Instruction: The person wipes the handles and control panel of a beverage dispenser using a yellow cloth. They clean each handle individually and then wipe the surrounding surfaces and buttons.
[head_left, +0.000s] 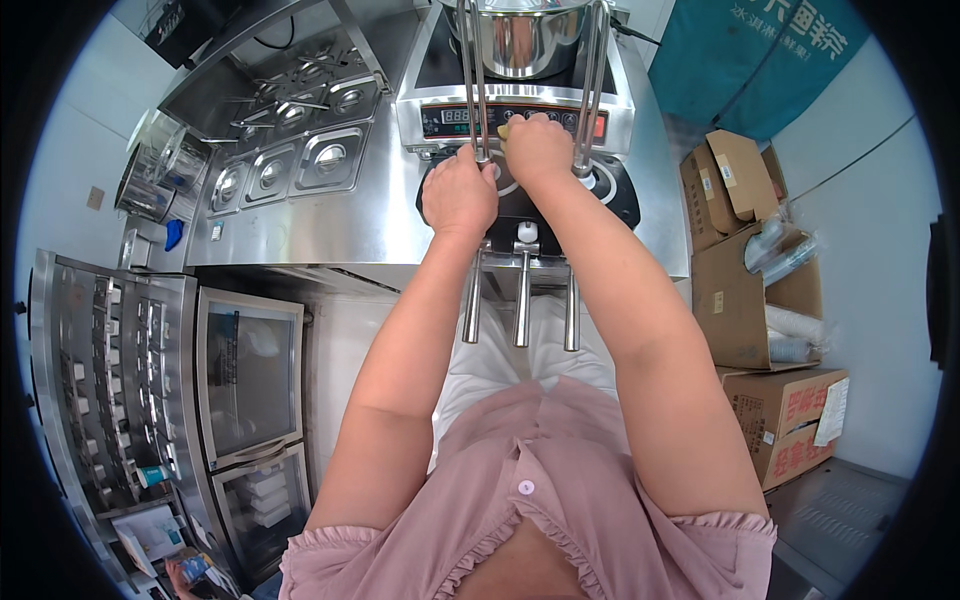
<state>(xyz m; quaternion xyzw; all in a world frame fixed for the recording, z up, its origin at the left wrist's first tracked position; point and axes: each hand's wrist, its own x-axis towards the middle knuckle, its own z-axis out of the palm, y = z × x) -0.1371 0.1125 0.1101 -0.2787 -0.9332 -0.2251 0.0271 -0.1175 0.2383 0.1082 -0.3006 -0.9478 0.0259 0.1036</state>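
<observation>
My right hand (538, 146) is closed around a small yellow item (503, 133), of which only an edge shows, perhaps a sponge. It is in front of the control panel (454, 120) of a steel induction cooker. My left hand (460, 191) lies on the left part of a black-topped machine (625, 196), beside the base of the left upright metal rods (475, 82). Its fingertips are partly hidden, so its grip is unclear. Another pair of metal rods (590, 90) rises right of my right hand. Three metal lever handles (523, 300) point towards me below the machine.
A shiny steel pot (529, 45) stands on the cooker. Lidded steel pans (330, 161) are set into the counter (375, 217) at left. Cardboard boxes (724, 300) are stacked at right below a teal bag (750, 67). Another person's hand (178, 577) shows at lower left.
</observation>
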